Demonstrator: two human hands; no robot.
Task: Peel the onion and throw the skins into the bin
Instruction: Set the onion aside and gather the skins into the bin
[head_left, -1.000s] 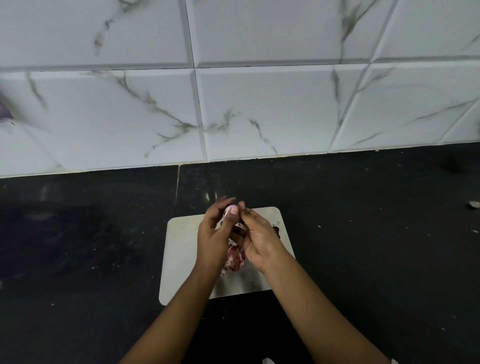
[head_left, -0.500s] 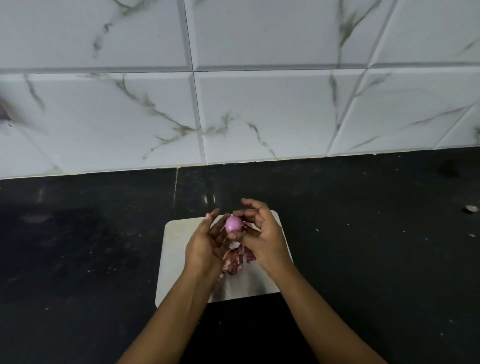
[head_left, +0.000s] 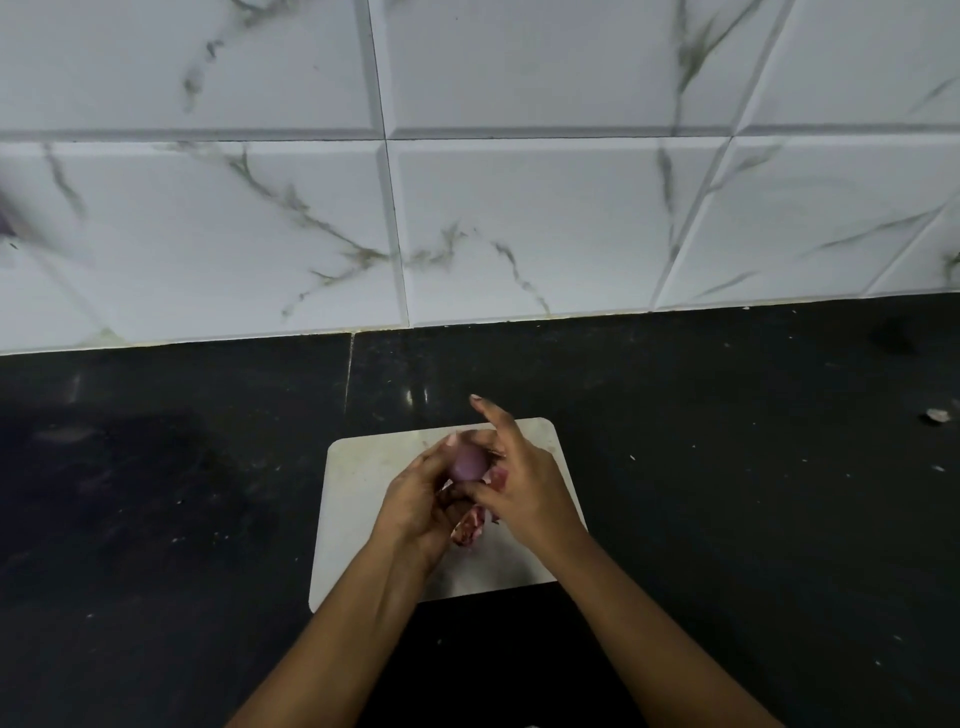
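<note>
Saw a small peeled purple onion (head_left: 467, 462) held in the air between both hands, just above the far half of a pale cutting board (head_left: 353, 499). Found the left hand (head_left: 415, 501) wrapped round the onion from the left side, with the fingers curled under it and the thumb laid over its top. Found the right hand (head_left: 524, 493) closed on the same onion from the right, with the thumb pressed against its lower front, the lower fingers bent behind it, and the index finger (head_left: 485, 415) straight and pointing away toward the wall. Noticed a pink shred of skin (head_left: 496, 475) between the onion and the right palm; could not tell, because of blur, whether pinched by the fingers or only hanging there. Saw a small heap of red-and-white skins (head_left: 467, 530) below the hands, lying on the board near its middle and partly hidden by the left hand. Saw the board lying flat on a black countertop (head_left: 727, 493), with its near edge crossed by both forearms. Noted pale crumbs scattered on the countertop and one bigger pale scrap (head_left: 936, 414) at the far right, well apart from the board. Saw behind all this a wall of white tiles (head_left: 519, 218) with grey veins.
</note>
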